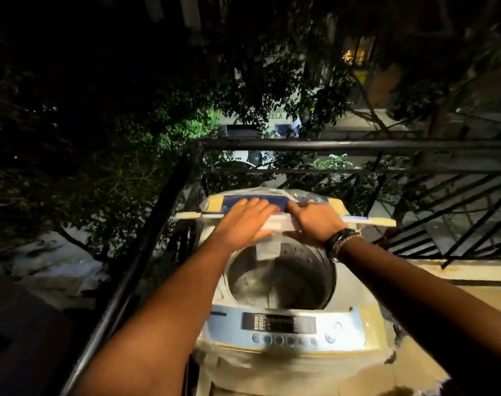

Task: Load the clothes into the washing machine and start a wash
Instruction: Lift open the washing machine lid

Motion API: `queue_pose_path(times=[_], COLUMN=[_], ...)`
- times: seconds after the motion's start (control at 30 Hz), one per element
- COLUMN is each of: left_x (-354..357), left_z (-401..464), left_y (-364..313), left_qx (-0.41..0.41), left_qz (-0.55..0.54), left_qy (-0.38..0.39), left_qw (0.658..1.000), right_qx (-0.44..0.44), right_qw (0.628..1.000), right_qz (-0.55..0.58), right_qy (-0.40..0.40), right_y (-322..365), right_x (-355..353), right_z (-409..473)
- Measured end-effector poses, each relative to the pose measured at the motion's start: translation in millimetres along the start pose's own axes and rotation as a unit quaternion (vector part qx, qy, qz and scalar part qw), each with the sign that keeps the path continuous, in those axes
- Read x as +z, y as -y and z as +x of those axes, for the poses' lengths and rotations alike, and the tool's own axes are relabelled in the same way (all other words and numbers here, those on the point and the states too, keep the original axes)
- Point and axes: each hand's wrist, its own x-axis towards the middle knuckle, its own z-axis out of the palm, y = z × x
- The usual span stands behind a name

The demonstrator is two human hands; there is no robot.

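Observation:
A white top-load washing machine (355,298) stands on a balcony, wrapped in a pale cover. Its lid (280,224) is raised and folded at the back, so the steel drum (283,281) is exposed. The drum's inside is blurred and I see no clothes in it or anywhere else. My left hand (248,217) lies over the lid's front edge, fingers stretched out and thumb underneath. My right hand (315,220), with dark bands on its wrist, grips the same edge just to the right. The control panel (278,324), with a dark display and a row of round buttons, faces me.
A black metal railing (329,144) runs behind the machine and down its left side (146,244). Crumpled clear plastic (306,195) lies over a blue panel (255,202) behind the lid. Dark trees and a lit building are beyond. A pale balcony ledge (443,270) is on the right.

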Motion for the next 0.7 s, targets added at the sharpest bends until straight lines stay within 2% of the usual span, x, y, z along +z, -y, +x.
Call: queue_pose_path(times=[0.07, 0.13, 0.2, 0.27, 0.47, 0.7], left_x=[-11.2, -18.4, -19.2, -13.9, 15.8, 32.3], left_z=[20.0, 38.3, 55.5, 69.5, 83.8, 119.6], left_y=[18.2, 37.9, 53.4, 59.6, 69.7, 78.2], left_qx=[-0.054, -0.127, -0.186, -0.212, -0.226, -0.283], left_qz=[-0.001, -0.035, -0.058, -0.065, -0.031, -0.022], left_qy=[-0.026, -0.036, -0.03, -0.014, -0.009, 0.018], left_qw=[0.998, 0.991, 0.98, 0.975, 0.974, 0.959], right_qx=[0.027, 0.116, 0.213, 0.255, 0.244, 0.224], right_qw=[0.998, 0.99, 0.976, 0.967, 0.97, 0.974], right_qz=[-0.005, -0.017, 0.018, 0.022, 0.02, 0.018], right_qy=[-0.054, -0.075, -0.046, -0.007, 0.01, -0.029], right_y=[-11.0, -22.8, -28.2, -33.8, -55.2, -75.2], right_x=[-15.3, -22.2, -22.3, -16.2, -8.6, 10.3], right_z=[20.5, 46.6, 68.1, 83.1, 118.7, 143.0])
